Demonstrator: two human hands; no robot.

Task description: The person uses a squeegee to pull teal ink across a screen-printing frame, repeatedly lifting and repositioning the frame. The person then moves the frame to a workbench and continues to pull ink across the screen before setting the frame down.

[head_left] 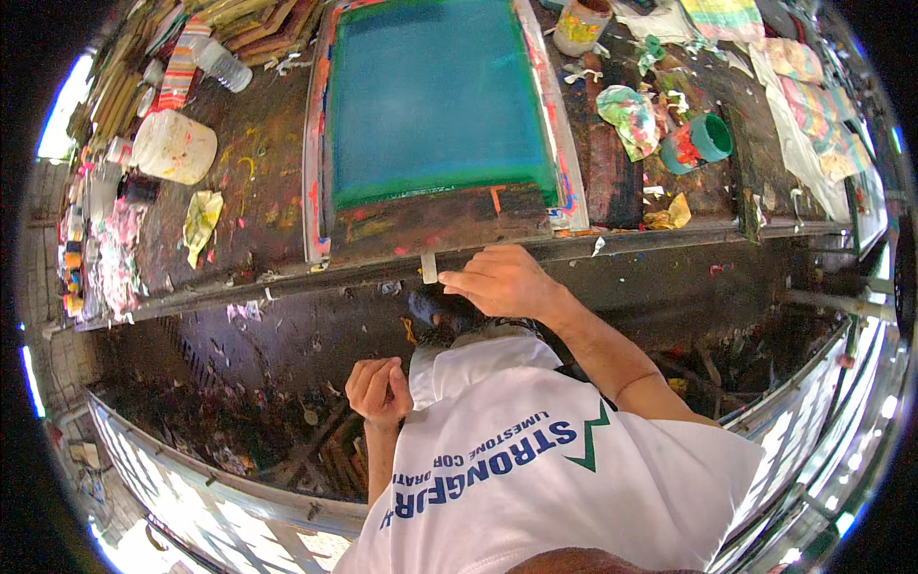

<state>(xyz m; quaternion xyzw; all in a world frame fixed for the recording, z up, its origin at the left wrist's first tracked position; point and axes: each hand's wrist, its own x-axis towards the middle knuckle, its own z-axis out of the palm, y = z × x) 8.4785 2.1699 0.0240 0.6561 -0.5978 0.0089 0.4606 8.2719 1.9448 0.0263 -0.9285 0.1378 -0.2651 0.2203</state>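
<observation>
My right hand [502, 281] is at the front edge of the paint-stained table [268, 172], its fingers bent against the edge. Its thumb side meets a short pale strip of tape [429, 268] that hangs over that edge. Lower and to the left, my left hand [379, 389] is curled into a loose fist in front of my white shirt; nothing shows in it. Beyond the right hand a screen printing frame lies flat, with a teal mesh [435, 96], a green border and pink-smeared sides [561, 143].
At left stand a white tub [175, 146], a clear plastic bottle [222, 64] and a yellowish crumpled paper [203, 227]. To the right are a teal-rimmed paint container [696, 143], a stained rag [629, 121] and another paint pot [580, 27]. Stacked wooden frames [263, 29] fill the far left.
</observation>
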